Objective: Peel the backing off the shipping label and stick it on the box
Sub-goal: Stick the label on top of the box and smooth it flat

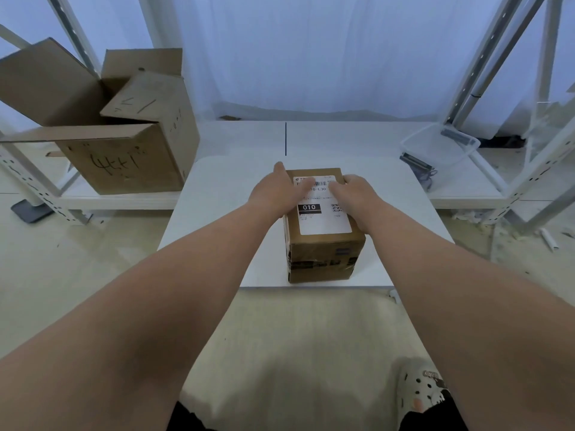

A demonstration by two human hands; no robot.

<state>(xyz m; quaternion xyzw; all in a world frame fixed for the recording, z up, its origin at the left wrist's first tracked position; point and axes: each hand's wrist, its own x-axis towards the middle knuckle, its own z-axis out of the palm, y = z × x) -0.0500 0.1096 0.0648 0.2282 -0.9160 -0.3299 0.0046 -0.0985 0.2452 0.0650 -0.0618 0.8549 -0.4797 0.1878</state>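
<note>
A small brown cardboard box (323, 256) stands on the white table (217, 231), near its front edge. A white shipping label (323, 220) with a barcode, a black "010" block and a QR code lies flat on the box's top face. My left hand (280, 189) rests flat on the label's far left part, fingers spread and reaching to the box's far edge. My right hand (354, 195) lies flat on the label's right side, its fingertips at the far right corner. Neither hand holds anything. No backing sheet is in view.
A large open cardboard box (124, 150) with marker writing sits on the low shelf at the left. A clear plastic bin (441, 144) with dark clips stands at the right. White metal rack posts (485, 70) rise on both sides. A curtain hangs behind.
</note>
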